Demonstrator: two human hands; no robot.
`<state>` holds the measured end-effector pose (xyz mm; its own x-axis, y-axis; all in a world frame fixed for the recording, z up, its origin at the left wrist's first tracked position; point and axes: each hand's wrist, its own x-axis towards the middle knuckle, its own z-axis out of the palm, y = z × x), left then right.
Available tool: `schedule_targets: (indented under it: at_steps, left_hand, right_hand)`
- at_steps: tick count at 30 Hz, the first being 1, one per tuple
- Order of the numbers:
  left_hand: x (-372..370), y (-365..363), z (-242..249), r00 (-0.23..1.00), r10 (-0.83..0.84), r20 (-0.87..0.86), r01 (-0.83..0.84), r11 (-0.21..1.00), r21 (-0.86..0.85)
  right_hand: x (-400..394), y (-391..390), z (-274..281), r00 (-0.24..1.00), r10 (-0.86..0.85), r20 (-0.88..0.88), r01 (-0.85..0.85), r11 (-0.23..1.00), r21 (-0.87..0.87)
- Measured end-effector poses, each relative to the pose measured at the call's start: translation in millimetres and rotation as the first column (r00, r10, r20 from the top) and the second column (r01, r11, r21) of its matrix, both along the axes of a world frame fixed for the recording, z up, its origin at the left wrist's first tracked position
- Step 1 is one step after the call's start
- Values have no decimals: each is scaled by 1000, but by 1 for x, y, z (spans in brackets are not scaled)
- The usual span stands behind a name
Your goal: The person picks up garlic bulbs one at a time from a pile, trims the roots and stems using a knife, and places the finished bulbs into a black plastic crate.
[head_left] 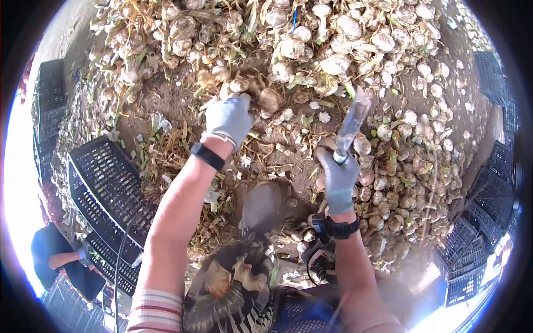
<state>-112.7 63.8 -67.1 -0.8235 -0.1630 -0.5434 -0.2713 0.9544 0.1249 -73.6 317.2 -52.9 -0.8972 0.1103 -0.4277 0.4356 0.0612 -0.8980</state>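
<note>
My left hand, in a pale grey work glove, reaches to the near edge of a large heap of garlic. Its fingers are closed on a garlic bulb, with roots and dry stalks blurred around it. Another bulb lies just right of these fingers. In my right hand, also gloved, is a knife, its broad blade pointing up and away from me. Beside and below that hand spreads a pile of trimmed garlic bulbs. The fingertips of my left hand are partly hidden.
Black plastic crates stand at my left, and more crates line the right side. Cut stalks litter the soil between my arms. Another person bends at the lower left. My shoe is below the hands.
</note>
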Motion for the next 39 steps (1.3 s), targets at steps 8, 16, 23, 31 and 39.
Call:
schedule_targets:
  at_steps: [8,16,23,31,39]
  left_hand:
    - [-9,56,-25,973,-81,-218,92,995,41]
    - [-20,51,-6,985,14,-174,14,987,157]
    - [106,52,-4,932,345,-110,-171,686,707]
    - [127,51,14,774,482,411,-426,-83,901]
    - [161,28,-2,810,500,307,-372,33,928]
  right_hand:
    - [18,3,3,997,70,-18,-68,994,84]
    - [26,6,-1,980,-81,183,107,985,-133]
    - [33,0,-31,942,-12,335,123,941,-315]
    - [51,-43,3,974,169,150,-122,952,-281]
    - [40,-15,42,514,851,-113,-536,421,732]
